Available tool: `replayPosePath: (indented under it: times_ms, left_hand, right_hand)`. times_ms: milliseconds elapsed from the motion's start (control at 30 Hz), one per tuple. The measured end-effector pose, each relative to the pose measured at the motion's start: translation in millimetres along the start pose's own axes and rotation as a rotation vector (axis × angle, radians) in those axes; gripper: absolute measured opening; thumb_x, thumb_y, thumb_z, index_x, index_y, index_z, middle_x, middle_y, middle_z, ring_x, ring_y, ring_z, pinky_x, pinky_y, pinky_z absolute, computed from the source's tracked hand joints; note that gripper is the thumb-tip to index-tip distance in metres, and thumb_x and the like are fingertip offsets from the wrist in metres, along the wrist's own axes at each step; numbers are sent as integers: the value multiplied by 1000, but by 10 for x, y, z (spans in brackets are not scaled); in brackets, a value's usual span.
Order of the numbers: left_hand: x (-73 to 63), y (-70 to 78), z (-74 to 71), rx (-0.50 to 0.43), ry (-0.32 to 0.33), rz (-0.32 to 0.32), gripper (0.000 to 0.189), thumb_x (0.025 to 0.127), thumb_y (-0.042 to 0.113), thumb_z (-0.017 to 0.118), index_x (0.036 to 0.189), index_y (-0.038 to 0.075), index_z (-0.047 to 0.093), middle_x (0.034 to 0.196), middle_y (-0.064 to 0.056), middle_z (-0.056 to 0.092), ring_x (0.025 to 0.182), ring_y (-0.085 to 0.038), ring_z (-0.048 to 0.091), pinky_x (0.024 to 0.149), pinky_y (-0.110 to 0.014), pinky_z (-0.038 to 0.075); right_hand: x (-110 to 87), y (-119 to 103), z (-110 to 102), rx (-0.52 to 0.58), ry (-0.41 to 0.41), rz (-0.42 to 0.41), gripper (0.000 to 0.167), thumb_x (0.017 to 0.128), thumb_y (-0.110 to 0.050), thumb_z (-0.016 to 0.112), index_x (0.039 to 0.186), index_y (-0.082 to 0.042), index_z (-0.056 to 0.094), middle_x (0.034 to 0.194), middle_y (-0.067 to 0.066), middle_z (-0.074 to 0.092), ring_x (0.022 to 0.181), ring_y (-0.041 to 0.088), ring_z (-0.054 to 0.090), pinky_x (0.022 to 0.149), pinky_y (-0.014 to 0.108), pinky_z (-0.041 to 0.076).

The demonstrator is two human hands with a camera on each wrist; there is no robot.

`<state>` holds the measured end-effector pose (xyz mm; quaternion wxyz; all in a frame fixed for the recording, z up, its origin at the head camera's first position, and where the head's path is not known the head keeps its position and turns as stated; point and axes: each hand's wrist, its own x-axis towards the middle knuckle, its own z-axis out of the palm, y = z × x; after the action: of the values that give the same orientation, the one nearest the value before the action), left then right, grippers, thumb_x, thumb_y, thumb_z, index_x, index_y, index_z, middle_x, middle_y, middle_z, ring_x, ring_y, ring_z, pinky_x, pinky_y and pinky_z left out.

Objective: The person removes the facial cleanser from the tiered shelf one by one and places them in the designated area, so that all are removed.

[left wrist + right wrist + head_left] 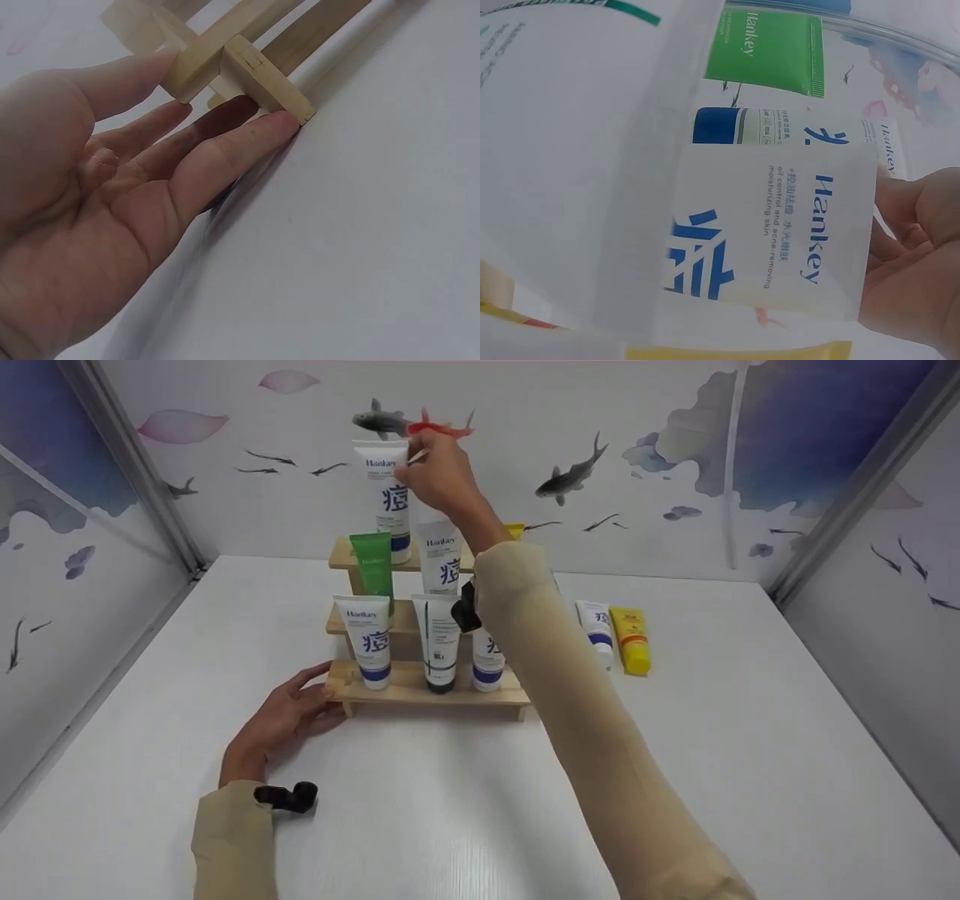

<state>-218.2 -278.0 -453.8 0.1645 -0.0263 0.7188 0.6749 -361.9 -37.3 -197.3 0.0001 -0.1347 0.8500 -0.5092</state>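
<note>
The fingers of a person's right hand (441, 476) are pinching a white tube (381, 487) by its upper edge atop a wooden stand (409, 697); those of the left hand (289, 707) are gripping the lowest tier's end, steady bracing likely sparing the green tube (373, 562) in front.

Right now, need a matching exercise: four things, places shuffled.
1. Green tube
2. Dark-capped tube
3. Left grip
4. Right grip

A. At the left end of the bottom tier
B. On the middle tier
C. At the upper end of a white tube
D. On the bottom tier, middle of its row

Pairs: 1-B; 2-D; 3-A; 4-C
</note>
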Motion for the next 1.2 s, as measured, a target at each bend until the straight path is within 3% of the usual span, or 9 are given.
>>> replayPosePath:
  times_ms: [233, 500, 667, 1000, 1200]
  left_hand:
    - [17, -14, -5, -3, -10, 12, 66, 107, 27, 49, 162, 20, 14, 161, -20, 34, 133, -23, 55, 108, -33, 52]
    - [-13, -3, -56, -2, 5, -5, 65, 107, 25, 47, 162, 24, 13, 163, -18, 32, 139, -29, 50, 108, -32, 51]
    - [-20, -22, -96, -13, 3, -7, 65, 107, 27, 47, 162, 24, 13, 163, -18, 30, 139, -28, 50, 107, -31, 52]
    - [-20, -5, -109, -15, 2, -19, 68, 106, 30, 51, 163, 24, 13, 165, -18, 25, 142, -31, 46, 108, -32, 51]
    - [-31, -6, -147, -22, 7, -18, 71, 105, 31, 53, 163, 24, 12, 164, -19, 28, 132, -21, 57, 106, -30, 53]
  right_hand:
    - [-11, 29, -165, 19, 30, 5, 30, 100, -19, 61, 130, -14, 54, 133, 5, 59, 118, 17, 60, 103, 23, 52]
    - [-57, 83, -387, 60, 73, -32, 27, 102, -21, 56, 128, -15, 51, 127, 6, 59, 110, 16, 61, 89, 23, 54]
    - [-64, 169, -529, 92, 110, -36, 27, 103, -21, 56, 129, -16, 50, 129, 6, 60, 113, 17, 62, 91, 25, 56]
    - [-89, 471, -963, 163, 258, 3, 26, 104, -22, 54, 129, -18, 50, 131, 6, 58, 115, 20, 61, 95, 32, 58]
    - [-96, 715, -1246, 223, 324, 21, 27, 104, -18, 53, 131, -17, 50, 129, 7, 58, 117, 22, 59, 102, 32, 57]
